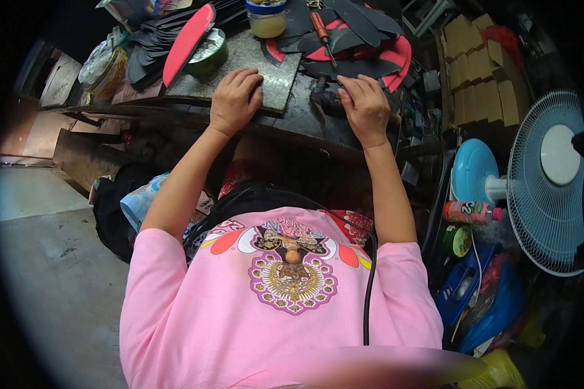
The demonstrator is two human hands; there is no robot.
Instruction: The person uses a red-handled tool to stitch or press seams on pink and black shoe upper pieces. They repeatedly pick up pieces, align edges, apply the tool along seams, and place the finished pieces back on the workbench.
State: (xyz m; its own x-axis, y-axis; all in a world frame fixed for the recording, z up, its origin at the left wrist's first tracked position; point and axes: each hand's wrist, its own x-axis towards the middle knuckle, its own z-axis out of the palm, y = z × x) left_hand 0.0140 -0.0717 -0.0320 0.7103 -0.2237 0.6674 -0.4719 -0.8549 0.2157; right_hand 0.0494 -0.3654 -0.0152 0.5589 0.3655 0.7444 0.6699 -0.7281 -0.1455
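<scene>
Cluttered workbench (344,139) at upper centre: my left hand (233,100) presses flat, fingers together, steadying the grey stone slab (240,65), while my right hand (365,107) curls loosely over a dark piece (324,97).

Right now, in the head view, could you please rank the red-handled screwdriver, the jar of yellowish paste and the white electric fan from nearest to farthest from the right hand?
Measured from the right hand:
1. Red-handled screwdriver, just above it on the black cut pieces.
2. Jar of yellowish paste, up and to the left.
3. White electric fan, far right, off the bench.
</scene>
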